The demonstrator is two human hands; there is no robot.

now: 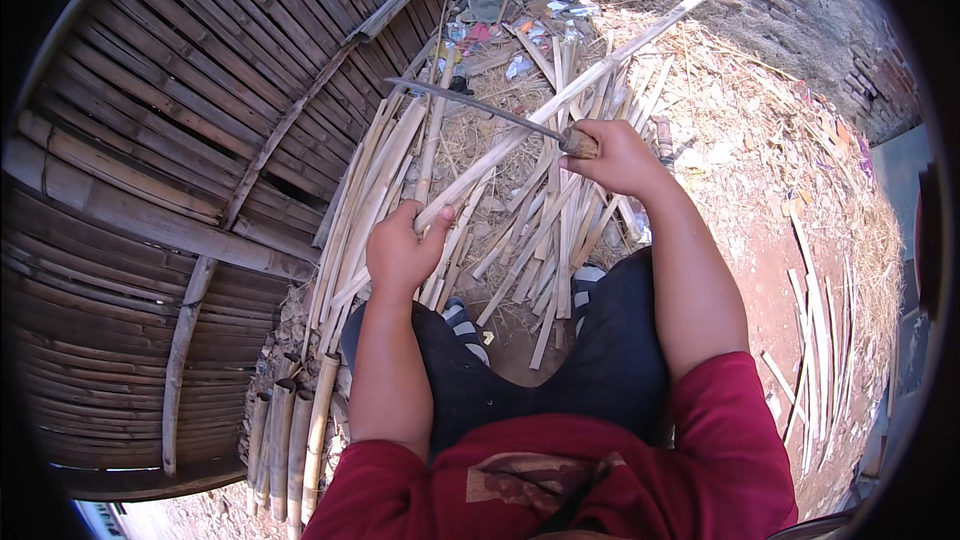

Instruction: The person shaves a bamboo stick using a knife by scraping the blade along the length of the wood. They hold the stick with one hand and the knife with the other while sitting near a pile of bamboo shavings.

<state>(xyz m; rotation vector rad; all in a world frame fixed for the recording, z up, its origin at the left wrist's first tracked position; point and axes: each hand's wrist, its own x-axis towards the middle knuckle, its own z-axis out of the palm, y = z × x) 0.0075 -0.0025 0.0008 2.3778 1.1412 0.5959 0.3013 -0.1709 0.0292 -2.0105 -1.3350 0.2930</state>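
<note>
Head view: from where I stand, a slatted bamboo wall (150,140) closes off the left side, and below it hollow bamboo tubes (281,435) stand in a row, open ends up; I can't tell what, if anything, is in them. Next, the left hand (405,245) has its fingers closed round 1 long bamboo strip (580,90), pale, narrow and fairly straight, slanting up to the right above a heap of loose strips (568,215). A knife (480,107) with a long, thin, dark blade crosses it; whether they touch I can't tell. The right hand (620,158) grips the knife's brown handle (579,144), fingers wrapped round. Further right lies open earthen ground (715,285), with thin strips (818,360) near its far edge and a brick wall (840,30) behind.
</note>
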